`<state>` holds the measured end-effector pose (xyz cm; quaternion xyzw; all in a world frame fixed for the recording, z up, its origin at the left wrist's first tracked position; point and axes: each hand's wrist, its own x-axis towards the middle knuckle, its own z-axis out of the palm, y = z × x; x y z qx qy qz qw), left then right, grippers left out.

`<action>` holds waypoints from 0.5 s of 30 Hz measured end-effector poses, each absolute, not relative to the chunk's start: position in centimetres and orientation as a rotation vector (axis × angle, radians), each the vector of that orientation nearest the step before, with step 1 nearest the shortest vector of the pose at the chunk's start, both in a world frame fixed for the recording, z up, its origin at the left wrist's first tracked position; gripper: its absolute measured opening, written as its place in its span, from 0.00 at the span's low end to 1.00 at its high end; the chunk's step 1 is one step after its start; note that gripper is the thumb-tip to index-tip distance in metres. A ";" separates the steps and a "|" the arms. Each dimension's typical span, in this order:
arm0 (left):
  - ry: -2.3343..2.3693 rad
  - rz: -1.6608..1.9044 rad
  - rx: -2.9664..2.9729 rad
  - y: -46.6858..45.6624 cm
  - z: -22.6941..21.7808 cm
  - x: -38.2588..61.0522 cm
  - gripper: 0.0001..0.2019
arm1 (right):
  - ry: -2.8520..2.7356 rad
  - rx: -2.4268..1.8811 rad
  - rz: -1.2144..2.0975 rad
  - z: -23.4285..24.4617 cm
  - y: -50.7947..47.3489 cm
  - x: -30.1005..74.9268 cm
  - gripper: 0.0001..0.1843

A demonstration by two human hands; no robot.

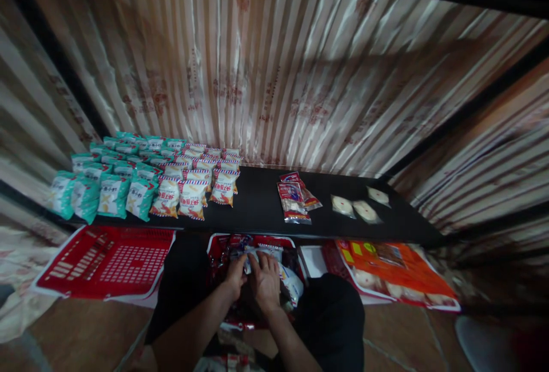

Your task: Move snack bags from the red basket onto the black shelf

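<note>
Both my hands are low in the middle of the head view, inside a red basket [244,325] between my knees. My left hand [235,275] is closed at the edge of a pale snack packet [247,267]. Close beside it, my right hand [265,282] has its fingers bent over the same packet; their tips are partly hidden and dim. A white and blue packet [292,286] lies in the basket to the right of my right hand. Dark red packets [219,252] show along the basket's left side.
On the black table [257,200] stand rows of teal bags [112,195] and orange-white bags [193,198]. Two red packets [295,200] and three round pale packs [364,211] lie farther right. A red basket [124,260] is at left, an orange package [398,266] at right. A striped curtain [266,75] hangs behind.
</note>
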<state>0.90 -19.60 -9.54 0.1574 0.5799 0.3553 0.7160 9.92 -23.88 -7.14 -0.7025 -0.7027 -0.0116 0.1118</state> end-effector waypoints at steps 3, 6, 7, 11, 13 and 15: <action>1.296 0.809 0.279 -19.5 -9.3 0.1 0.08 | -2.069 -2.002 0.002 -8.1 -24.4 9.3 0.24; 1.330 0.836 0.281 -19.5 -9.4 -0.5 0.06 | -2.038 -1.942 0.076 -9.1 -24.5 9.0 0.27; 1.340 0.847 0.282 -19.5 -9.4 -0.7 0.06 | -2.026 -1.915 0.104 -9.4 -24.5 9.0 0.28; 1.385 0.877 0.282 -19.5 -9.6 -1.3 0.08 | -2.003 -1.755 0.230 -10.7 -24.6 9.2 0.29; 1.406 0.896 0.289 -19.6 -9.8 -1.5 0.09 | -1.941 -1.708 0.278 -11.3 -24.6 9.2 0.29; 1.426 0.914 0.306 -19.7 -10.1 -1.6 0.09 | -1.780 -1.747 0.303 -11.9 -24.7 9.2 0.25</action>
